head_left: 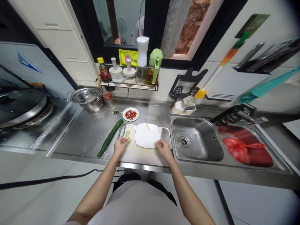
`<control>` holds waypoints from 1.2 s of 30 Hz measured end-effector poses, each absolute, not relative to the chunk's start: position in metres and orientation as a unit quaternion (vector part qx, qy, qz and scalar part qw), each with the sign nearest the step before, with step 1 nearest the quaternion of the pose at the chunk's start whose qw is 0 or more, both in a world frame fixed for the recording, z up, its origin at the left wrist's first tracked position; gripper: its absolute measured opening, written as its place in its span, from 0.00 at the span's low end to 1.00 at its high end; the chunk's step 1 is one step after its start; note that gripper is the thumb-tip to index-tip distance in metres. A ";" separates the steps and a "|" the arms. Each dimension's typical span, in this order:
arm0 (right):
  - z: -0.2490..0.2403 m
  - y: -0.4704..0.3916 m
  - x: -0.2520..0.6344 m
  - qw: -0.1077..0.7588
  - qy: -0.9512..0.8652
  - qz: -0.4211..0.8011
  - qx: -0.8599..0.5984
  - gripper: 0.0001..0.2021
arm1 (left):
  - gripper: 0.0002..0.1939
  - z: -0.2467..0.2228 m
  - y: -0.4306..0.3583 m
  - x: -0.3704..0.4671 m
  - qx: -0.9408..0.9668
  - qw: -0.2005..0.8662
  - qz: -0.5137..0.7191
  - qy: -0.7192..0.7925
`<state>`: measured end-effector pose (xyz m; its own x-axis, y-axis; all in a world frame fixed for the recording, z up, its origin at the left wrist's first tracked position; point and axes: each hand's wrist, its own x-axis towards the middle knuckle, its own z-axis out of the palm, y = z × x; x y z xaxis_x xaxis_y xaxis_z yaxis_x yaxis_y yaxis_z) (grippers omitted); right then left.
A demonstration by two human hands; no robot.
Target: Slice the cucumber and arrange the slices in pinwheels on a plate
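Note:
A white square plate (147, 137) rests on the cutting board (134, 156), with a thin curl of green peel (147, 126) near its far edge. My right hand (163, 148) grips the plate's near right corner between thumb and fingers. At the board's left side, my left hand (121, 145) pinches a cucumber slice (128, 140). Just beyond those fingers lies a short row of overlapping cucumber slices (127, 133). A knife (166, 135) lies along the board's right side, partly hidden by my right hand. Left of the board is a long whole cucumber (110, 138).
Behind the board stand a small plate of chopped red pieces (130, 114) and some cucumber ends (115, 111). A steel pot (90, 98) is at the back left. To the right is a double sink (199, 137), with a red plastic bag (236, 149) in its right basin. Seasoning bottles line a shelf (131, 85).

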<state>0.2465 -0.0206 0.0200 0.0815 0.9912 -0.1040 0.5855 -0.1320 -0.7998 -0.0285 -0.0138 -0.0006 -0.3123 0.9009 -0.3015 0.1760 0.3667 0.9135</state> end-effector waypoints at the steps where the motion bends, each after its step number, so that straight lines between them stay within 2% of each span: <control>1: 0.025 -0.019 0.241 0.305 -0.590 0.348 -0.662 0.12 | 0.18 0.005 -0.011 -0.025 0.367 0.476 0.432 0.672; 6: 0.064 -0.004 0.205 0.351 -0.601 0.421 -0.581 0.09 | 0.20 0.048 -0.002 -0.002 0.352 0.565 0.482 0.569; 12: 0.095 0.006 0.182 0.389 -0.646 0.433 -0.493 0.08 | 0.16 0.087 -0.004 0.015 0.408 0.583 0.486 0.507; 21: 0.102 0.008 0.180 0.425 -0.595 0.484 -0.480 0.08 | 0.15 0.099 -0.004 0.020 0.426 0.577 0.482 0.503; 31: 0.117 0.009 0.178 0.415 -0.529 0.575 -0.466 0.07 | 0.13 0.107 -0.003 0.022 0.476 0.545 0.480 0.496; 36: 0.126 0.007 0.176 0.391 -0.467 0.629 -0.484 0.06 | 0.11 0.109 -0.005 0.022 0.538 0.485 0.465 0.508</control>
<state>0.1764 0.0067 0.1265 -0.2256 0.9431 -0.2443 -0.0392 -0.2593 -0.9650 0.0224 -0.0055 0.1090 0.0501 0.9987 0.0077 0.0952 -0.0125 0.9954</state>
